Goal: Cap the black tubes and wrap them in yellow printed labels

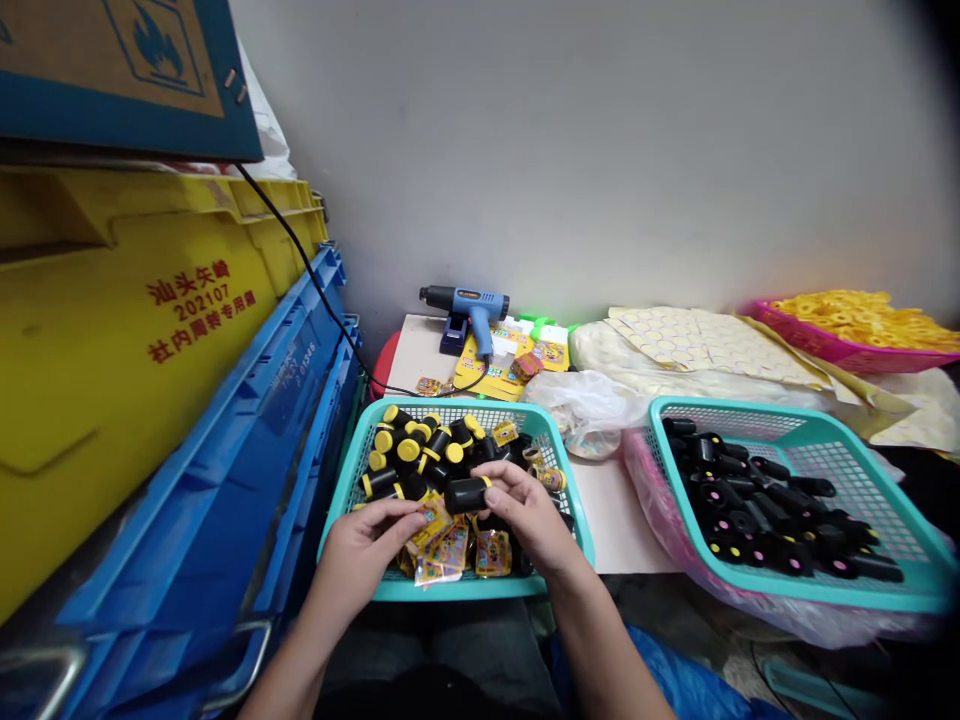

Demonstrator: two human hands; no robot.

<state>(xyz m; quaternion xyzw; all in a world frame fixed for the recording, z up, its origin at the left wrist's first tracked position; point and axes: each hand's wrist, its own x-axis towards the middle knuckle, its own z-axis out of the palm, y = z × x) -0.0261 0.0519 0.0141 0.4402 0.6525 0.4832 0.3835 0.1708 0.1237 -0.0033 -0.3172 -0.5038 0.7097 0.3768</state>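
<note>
My right hand (pixel 525 515) is closed round a small black cylinder with a yellow cap (pixel 466 496), held level above the near turquoise basket (pixel 496 588). Thumb and fingers of my left hand (pixel 358 552) pinch a yellow printed plastic piece (pixel 433 522), left of the cylinder. Whether it is a flat label or a sleeve I cannot tell. Below the hands lie more printed plastic pieces (pixel 450 553) with clear edges. Several black cylinders with yellow caps (pixel 409 448) fill the far left of the basket. At its right side lies a cylinder wrapped in printed film (pixel 551 478).
A blue heat gun (pixel 474 303) rests on its stand behind the basket, its black cord (pixel 300 245) running left. Stacked yellow (pixel 112 330) and blue crates (pixel 225 450) wall the left. To the right, another turquoise basket (pixel 862 440) holds black parts; a pink basket (pixel 825 345) holds yellow pieces.
</note>
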